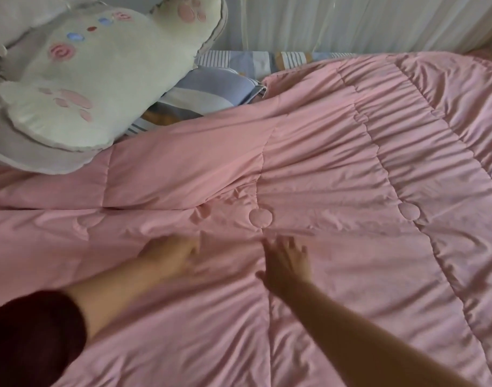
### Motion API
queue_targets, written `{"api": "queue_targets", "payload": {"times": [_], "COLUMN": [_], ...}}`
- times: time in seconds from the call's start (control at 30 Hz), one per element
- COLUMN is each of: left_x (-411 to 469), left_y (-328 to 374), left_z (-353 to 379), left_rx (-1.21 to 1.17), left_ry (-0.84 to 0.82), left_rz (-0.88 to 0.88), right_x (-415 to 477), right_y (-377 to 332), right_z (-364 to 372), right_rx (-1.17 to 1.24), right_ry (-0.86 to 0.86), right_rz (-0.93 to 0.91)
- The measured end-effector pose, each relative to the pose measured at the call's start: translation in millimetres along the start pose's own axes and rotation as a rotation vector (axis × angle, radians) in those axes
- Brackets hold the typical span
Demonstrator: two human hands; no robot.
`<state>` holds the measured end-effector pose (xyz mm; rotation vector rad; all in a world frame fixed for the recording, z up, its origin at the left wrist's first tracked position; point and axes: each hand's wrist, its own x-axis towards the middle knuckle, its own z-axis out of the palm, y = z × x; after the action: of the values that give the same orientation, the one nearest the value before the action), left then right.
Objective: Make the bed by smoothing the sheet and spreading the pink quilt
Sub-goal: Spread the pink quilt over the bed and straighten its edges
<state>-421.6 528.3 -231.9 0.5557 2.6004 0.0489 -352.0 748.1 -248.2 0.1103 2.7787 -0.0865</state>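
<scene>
Smoothing the pink quilt (323, 163), spread from six o'clock up to the striped sheet (253, 58) at twelve, should go best sweeping outward: left hand (170, 256) toward nine, looking flat though blurred; right hand (288, 263), fingers (293, 245) spread, toward three.

The light is dim, soft and flat, brightest at the pale curtain (351, 20) along the top, so the pink quilt (351, 177) looks lighter toward the upper right and duller near the bottom, with gentle shadows in its folds and no glare. Motion blur smears both hands, the left hand (172, 255) more than the right hand (288, 261), and the dark sleeve (35, 339) is nearly black, without detail. The wide lens bends the edges, and the whole picture is soft.
</scene>
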Motion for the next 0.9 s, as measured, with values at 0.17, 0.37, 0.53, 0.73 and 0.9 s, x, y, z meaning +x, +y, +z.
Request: {"api": "queue_targets", "payload": {"times": [0.17, 0.37, 0.53, 0.73, 0.9], "left_x": [148, 243, 268, 267, 263], "left_y": [23, 27, 38, 33, 29], "left_z": [-16, -26, -35, -38, -39], "left_rx": [0.028, 0.006, 0.056, 0.042, -0.086], "left_ry": [0.184, -0.122, -0.242, -0.226, -0.174], "left_rz": [0.118, 0.183, 0.181, 0.217, 0.215], "right_x": [118, 208, 253, 277, 310], "right_y": [32, 60, 87, 89, 80], "right_z": [-3, -4, -16, -38, -58], "right_rx": [-0.010, 0.030, 0.042, 0.038, 0.051], "right_ry": [-0.174, -0.396, -0.414, -0.426, -0.482], "right_rz": [0.118, 0.196, 0.154, 0.168, 0.239]}}
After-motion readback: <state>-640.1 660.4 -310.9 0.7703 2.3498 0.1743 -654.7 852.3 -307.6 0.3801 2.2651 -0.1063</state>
